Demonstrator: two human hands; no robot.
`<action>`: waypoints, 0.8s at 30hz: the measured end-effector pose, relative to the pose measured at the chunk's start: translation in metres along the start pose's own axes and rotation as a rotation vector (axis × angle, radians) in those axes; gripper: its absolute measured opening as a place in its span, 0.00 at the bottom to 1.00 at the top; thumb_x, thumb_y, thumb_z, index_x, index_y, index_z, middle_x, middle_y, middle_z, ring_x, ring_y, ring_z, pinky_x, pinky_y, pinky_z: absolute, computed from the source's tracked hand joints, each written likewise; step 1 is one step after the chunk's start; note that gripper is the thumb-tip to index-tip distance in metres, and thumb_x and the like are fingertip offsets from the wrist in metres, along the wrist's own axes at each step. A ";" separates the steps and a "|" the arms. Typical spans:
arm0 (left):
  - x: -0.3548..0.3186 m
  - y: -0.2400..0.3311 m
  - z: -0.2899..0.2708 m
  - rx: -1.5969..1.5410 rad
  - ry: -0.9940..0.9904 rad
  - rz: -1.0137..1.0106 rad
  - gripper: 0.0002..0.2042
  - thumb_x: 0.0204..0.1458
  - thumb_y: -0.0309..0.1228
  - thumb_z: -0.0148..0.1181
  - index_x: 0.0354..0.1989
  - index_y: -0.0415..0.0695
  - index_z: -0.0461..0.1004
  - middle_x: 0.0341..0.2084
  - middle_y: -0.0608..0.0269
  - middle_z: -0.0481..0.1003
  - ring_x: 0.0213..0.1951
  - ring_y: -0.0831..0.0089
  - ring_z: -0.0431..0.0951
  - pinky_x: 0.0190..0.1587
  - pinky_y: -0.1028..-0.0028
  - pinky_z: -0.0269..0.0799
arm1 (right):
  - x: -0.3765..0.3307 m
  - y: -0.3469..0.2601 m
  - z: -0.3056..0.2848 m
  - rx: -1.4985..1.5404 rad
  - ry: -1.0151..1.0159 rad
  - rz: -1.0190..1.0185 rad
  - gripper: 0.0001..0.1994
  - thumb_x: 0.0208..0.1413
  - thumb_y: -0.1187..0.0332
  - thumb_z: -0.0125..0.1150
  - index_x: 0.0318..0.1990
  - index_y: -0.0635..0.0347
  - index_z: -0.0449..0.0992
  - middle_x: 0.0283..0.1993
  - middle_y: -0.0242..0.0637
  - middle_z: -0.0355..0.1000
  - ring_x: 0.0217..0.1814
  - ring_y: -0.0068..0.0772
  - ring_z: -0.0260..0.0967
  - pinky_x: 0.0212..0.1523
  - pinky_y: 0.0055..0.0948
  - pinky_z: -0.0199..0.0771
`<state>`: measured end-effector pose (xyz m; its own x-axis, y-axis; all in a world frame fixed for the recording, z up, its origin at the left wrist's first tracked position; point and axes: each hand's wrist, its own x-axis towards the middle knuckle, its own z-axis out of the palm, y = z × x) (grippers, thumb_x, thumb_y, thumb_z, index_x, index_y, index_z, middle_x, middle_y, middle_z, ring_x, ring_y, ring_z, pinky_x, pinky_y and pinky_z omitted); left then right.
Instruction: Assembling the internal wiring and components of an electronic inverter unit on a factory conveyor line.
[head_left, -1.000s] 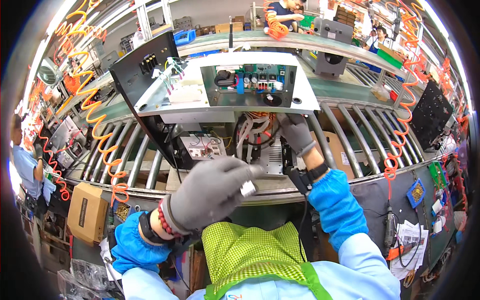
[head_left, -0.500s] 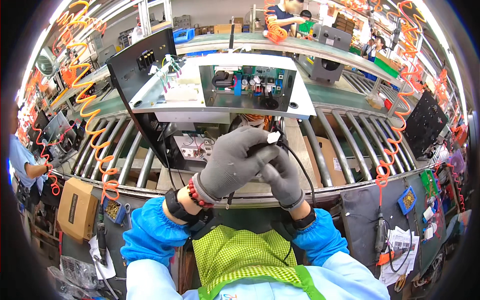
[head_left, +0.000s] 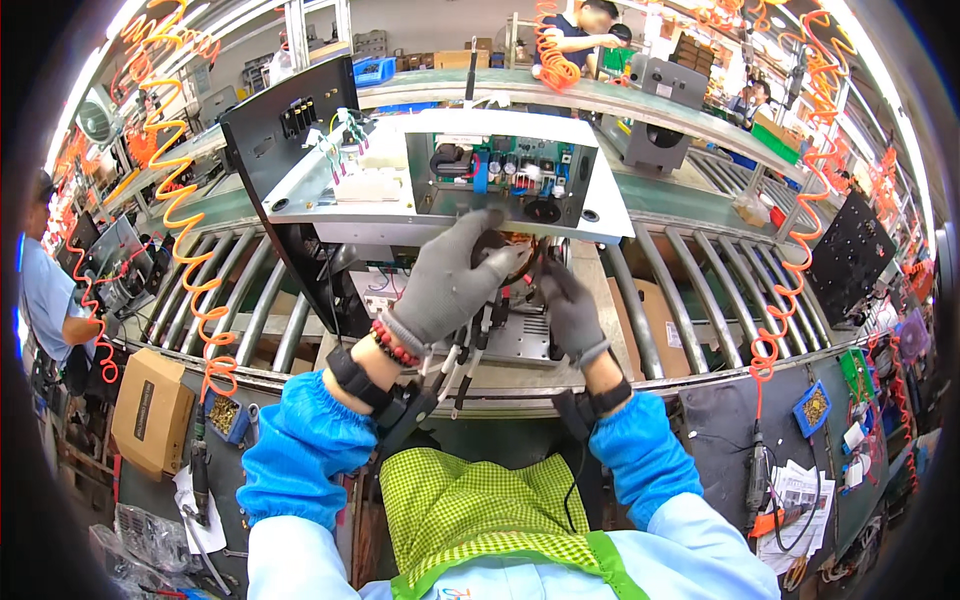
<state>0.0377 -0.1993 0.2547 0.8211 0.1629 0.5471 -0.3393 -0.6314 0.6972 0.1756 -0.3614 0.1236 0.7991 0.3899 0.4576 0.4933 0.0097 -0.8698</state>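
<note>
head view: left hand half-spread, right hand curled, at orange wires above the roller conveyor's front edge; cannot tell their grip; best keep dangling cables untangled.

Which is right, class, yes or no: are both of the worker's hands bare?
No, grey gloves cover both the left hand and the right hand.
</note>
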 end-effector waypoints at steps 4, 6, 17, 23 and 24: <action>0.015 -0.006 0.007 -0.018 -0.047 0.020 0.20 0.61 0.31 0.59 0.60 0.35 0.69 0.38 0.55 0.81 0.36 0.76 0.79 0.40 0.73 0.77 | 0.023 0.004 0.000 0.116 0.068 -0.086 0.16 0.68 0.66 0.56 0.57 0.67 0.76 0.44 0.39 0.80 0.46 0.25 0.75 0.48 0.27 0.75; 0.025 -0.009 0.017 0.005 -0.084 -0.006 0.23 0.58 0.34 0.61 0.60 0.38 0.70 0.40 0.49 0.81 0.35 0.65 0.82 0.40 0.68 0.77 | 0.029 0.006 0.000 0.156 0.087 -0.064 0.15 0.69 0.67 0.56 0.56 0.67 0.76 0.44 0.38 0.80 0.44 0.23 0.74 0.47 0.26 0.75; 0.054 -0.012 0.046 -0.200 -0.175 -0.165 0.20 0.60 0.38 0.59 0.57 0.41 0.70 0.29 0.60 0.79 0.20 0.77 0.78 0.21 0.78 0.71 | 0.051 0.000 -0.002 0.263 -0.078 -0.054 0.08 0.67 0.71 0.54 0.42 0.67 0.77 0.35 0.35 0.78 0.37 0.24 0.71 0.39 0.29 0.73; 0.047 0.002 0.045 -0.492 -0.144 -0.339 0.19 0.61 0.38 0.60 0.55 0.40 0.73 0.26 0.63 0.79 0.19 0.79 0.77 0.19 0.80 0.68 | 0.052 -0.021 0.002 0.152 -0.063 -0.066 0.13 0.63 0.65 0.63 0.49 0.66 0.77 0.41 0.38 0.80 0.43 0.26 0.75 0.39 0.25 0.74; 0.047 0.004 0.048 -0.474 -0.122 -0.332 0.19 0.61 0.39 0.60 0.54 0.40 0.74 0.26 0.63 0.79 0.19 0.79 0.77 0.19 0.80 0.68 | 0.056 -0.018 0.005 0.112 -0.044 -0.103 0.14 0.63 0.67 0.63 0.51 0.66 0.76 0.42 0.38 0.79 0.43 0.26 0.75 0.40 0.26 0.75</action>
<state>0.0967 -0.2307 0.2608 0.9559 0.1875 0.2260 -0.1996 -0.1496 0.9684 0.2095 -0.3348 0.1636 0.7293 0.4215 0.5389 0.5286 0.1530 -0.8350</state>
